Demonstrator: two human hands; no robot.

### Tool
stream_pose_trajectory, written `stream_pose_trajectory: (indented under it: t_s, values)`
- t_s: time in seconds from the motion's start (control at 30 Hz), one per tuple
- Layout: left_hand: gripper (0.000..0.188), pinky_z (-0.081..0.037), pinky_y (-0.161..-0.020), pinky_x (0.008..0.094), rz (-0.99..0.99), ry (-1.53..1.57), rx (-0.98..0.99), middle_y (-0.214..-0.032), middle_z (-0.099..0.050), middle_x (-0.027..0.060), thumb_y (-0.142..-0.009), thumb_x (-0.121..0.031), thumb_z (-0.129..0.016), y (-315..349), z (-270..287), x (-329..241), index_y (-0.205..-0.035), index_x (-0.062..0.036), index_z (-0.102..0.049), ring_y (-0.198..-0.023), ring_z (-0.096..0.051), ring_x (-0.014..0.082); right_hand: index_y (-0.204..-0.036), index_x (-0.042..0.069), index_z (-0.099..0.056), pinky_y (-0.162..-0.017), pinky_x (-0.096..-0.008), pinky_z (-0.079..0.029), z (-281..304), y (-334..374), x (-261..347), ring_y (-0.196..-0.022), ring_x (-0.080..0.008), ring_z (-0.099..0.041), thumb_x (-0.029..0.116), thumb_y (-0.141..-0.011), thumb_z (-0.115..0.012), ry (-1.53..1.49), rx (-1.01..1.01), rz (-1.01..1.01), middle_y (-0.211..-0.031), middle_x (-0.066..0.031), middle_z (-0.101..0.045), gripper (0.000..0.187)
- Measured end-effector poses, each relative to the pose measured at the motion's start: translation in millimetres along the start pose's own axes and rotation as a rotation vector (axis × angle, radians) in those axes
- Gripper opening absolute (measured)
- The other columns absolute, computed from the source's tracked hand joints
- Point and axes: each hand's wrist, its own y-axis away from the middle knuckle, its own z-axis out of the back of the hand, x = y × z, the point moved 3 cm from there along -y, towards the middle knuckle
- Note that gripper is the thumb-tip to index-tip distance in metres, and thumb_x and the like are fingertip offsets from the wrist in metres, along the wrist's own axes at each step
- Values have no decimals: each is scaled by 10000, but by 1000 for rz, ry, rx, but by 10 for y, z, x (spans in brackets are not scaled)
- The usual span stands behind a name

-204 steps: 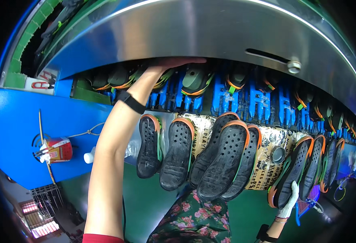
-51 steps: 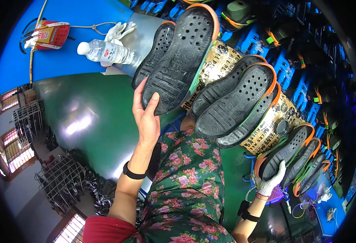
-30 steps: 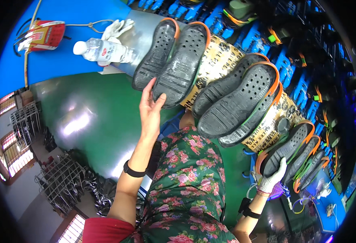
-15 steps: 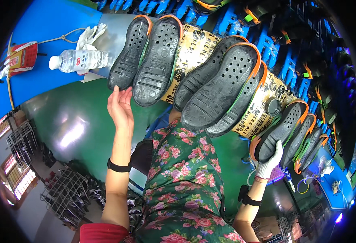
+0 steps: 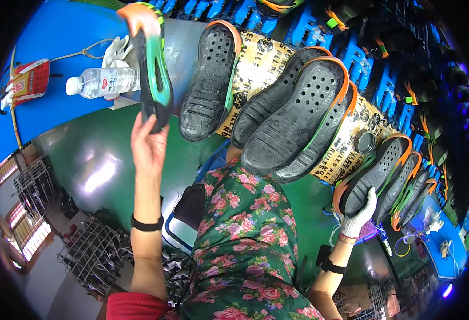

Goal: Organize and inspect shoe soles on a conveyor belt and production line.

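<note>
My bare left hand (image 5: pixel 149 146) pinches one end of a black shoe sole (image 5: pixel 159 77). That sole is turned on edge, so its orange and green side wall shows. Just right of it lies another black sole (image 5: pixel 208 85) with an orange rim, its holed face up. My right hand (image 5: pixel 360 217), in a white glove, grips the lower end of a sole (image 5: pixel 374 178) at the right of the bench. Its fingers lie partly over the black face; the rest of the grip is hidden. Between my hands, several soles overlap, the topmost sole (image 5: pixel 297 114) face up.
A water bottle (image 5: pixel 104 82) lies on its side at the left, beside white gloves (image 5: pixel 118 53). A small black cap (image 5: pixel 364 142) sits on the printed, paper-covered bench (image 5: pixel 258 58). Blue racks (image 5: pixel 357 69) line the far side. More soles (image 5: pixel 392 184) stand at the right.
My left hand has taken hold of the leftmost sole, moved it left and turned it on edge. My right hand keeps its place on the right sole.
</note>
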Motion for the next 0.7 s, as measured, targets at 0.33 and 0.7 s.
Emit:
stream_pose_trajectory:
  t_s: [0.33,0.7]
  values:
    - [305,-559,-699,305,-125,-483,-73,-1031,-662,94,-945,-34,-607,419,-328,306,-1230,10,-510,-856,-671,168,-1241,27,-582,-947,-370,-504,-19,4,-21,-1029,-230,-629,215,-924,-613,-52,16,-7,-1167,-107,-632,369]
    - [422,-452,-796,219,-137,-759,-54,-1038,-608,31,-958,-224,-656,194,-158,260,-1310,-27,-530,-882,-575,95,-1246,30,-582,-947,-370,-508,-53,44,26,-1023,-223,-637,219,-931,-603,-17,-7,19,-1159,-100,-642,368]
